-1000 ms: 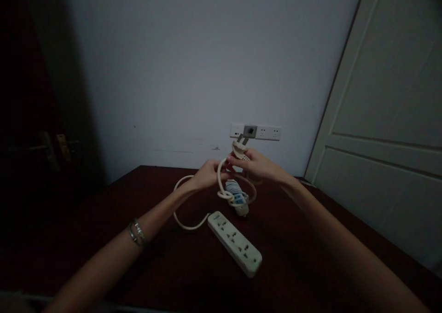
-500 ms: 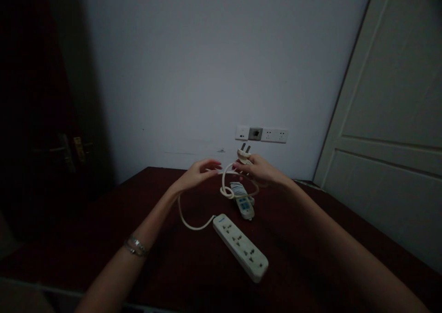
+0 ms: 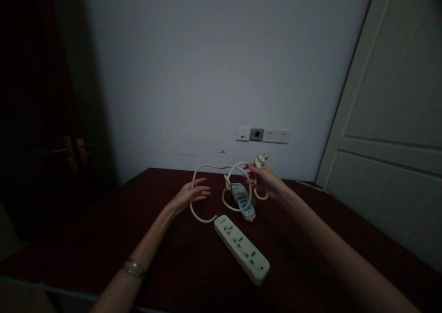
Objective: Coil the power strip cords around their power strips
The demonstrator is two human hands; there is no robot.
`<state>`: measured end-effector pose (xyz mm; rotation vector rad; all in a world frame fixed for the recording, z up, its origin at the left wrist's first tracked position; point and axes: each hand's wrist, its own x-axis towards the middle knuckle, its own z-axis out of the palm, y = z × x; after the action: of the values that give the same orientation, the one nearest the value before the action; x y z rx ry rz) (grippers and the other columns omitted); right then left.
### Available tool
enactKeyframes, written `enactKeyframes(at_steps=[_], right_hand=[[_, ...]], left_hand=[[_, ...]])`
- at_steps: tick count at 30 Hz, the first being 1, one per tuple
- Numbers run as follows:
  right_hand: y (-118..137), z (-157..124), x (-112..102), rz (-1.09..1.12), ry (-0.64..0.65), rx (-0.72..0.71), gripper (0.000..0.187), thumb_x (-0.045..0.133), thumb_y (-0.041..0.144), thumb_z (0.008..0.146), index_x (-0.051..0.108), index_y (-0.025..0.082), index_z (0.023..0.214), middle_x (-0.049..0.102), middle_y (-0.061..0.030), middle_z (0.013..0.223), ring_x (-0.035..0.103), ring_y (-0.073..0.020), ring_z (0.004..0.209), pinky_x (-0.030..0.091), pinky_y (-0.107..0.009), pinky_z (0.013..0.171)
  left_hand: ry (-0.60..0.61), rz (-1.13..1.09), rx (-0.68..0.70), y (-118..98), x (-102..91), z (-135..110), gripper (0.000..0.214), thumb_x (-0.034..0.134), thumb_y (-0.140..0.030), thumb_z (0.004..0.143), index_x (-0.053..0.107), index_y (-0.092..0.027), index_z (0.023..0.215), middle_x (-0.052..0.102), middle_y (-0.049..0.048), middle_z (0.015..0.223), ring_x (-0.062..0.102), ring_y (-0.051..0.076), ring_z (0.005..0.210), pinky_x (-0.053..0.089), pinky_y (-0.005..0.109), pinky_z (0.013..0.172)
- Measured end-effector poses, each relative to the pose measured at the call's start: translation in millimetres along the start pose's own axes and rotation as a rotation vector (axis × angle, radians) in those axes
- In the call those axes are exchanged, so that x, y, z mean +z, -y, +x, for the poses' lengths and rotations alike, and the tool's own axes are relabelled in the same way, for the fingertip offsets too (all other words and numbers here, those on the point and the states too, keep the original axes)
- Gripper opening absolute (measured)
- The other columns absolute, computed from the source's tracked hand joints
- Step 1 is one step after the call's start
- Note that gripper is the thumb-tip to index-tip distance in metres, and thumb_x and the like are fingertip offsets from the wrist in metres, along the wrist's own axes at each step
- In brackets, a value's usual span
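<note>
A white power strip (image 3: 241, 248) lies aslant on the dark red table, its sockets facing up. From its far end a white cord (image 3: 214, 167) arcs up and left past my left hand (image 3: 186, 197), whose fingers are stretched out and spread. The cord touches or passes close by that palm. Pinched between the fingers of my right hand (image 3: 264, 177) is the looped part of the cord. Its plug (image 3: 259, 160) sticks up above that hand, prongs to the right. A loose knot (image 3: 228, 182) shows in the loops between my hands.
Behind the loops lies a second, smaller power strip (image 3: 247, 211) with its cord wound round it. Wall sockets (image 3: 276, 136) and a grey outlet plate (image 3: 256, 134) are set in the wall behind the table (image 3: 165, 276). A pale panelled door (image 3: 390, 119) stands at the right.
My left hand has let go of the cord, opened and moved left and down. The right hand has shifted slightly right with the plug, now tipped rightward. The loops have spread wider.
</note>
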<state>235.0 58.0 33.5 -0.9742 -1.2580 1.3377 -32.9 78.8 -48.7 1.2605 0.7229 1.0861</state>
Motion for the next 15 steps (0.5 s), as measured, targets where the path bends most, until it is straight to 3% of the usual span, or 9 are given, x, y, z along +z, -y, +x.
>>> enactKeyframes(at_steps=[3,6,9,12,15], right_hand=[[-11.3,-4.4,10.6,-0.100,0.107,-0.005,0.015,0.054,0.032,0.082,0.052,0.017,0.080,0.061,-0.0001,0.060,0.053,-0.0085,0.041,0.032,-0.015,0.033],[-20.3,-9.1,26.2,-0.199,0.228,-0.006,0.020,0.056,0.036,0.079,0.052,0.017,0.076,0.059,0.0010,0.054,0.052,-0.0083,0.040,0.031,-0.015,0.034],[-26.1,-9.8,41.7,-0.280,0.282,-0.016,0.026,0.058,0.040,0.077,0.053,0.015,0.071,0.056,0.0023,0.049,0.050,-0.0068,0.039,0.032,-0.015,0.036],[-26.3,-7.8,49.1,-0.402,0.321,-0.057,0.030,0.057,0.042,0.077,0.054,0.014,0.065,0.055,0.0022,0.047,0.047,-0.0058,0.038,0.030,-0.015,0.036],[-15.8,-11.8,46.4,-0.467,0.408,-0.118,0.032,0.055,0.042,0.078,0.055,0.013,0.066,0.055,0.0018,0.049,0.043,-0.0050,0.036,0.030,-0.016,0.036]], left_hand=[[0.031,-0.114,0.040,-5.1,18.6,12.9,0.045,0.056,-0.020,0.081,0.043,-0.009,0.122,0.060,0.0194,0.110,0.062,0.020,0.095,0.047,0.030,0.085],[0.149,-0.228,-0.051,-8.4,34.1,23.5,0.039,0.049,-0.034,0.086,0.050,-0.004,0.112,0.063,0.0210,0.101,0.063,0.021,0.091,0.048,0.030,0.080],[0.261,-0.239,-0.119,-8.3,47.4,30.7,0.040,0.047,-0.041,0.086,0.057,-0.004,0.097,0.066,0.0163,0.083,0.065,0.019,0.076,0.050,0.029,0.072],[0.361,-0.173,-0.127,-8.8,56.9,36.2,0.029,0.052,-0.033,0.083,0.060,-0.005,0.078,0.063,0.0110,0.060,0.063,0.018,0.062,0.049,0.026,0.062],[0.373,-0.150,-0.159,-11.0,58.1,40.4,0.016,0.054,-0.020,0.078,0.059,-0.005,0.076,0.061,0.0098,0.058,0.061,0.017,0.058,0.048,0.025,0.058]])
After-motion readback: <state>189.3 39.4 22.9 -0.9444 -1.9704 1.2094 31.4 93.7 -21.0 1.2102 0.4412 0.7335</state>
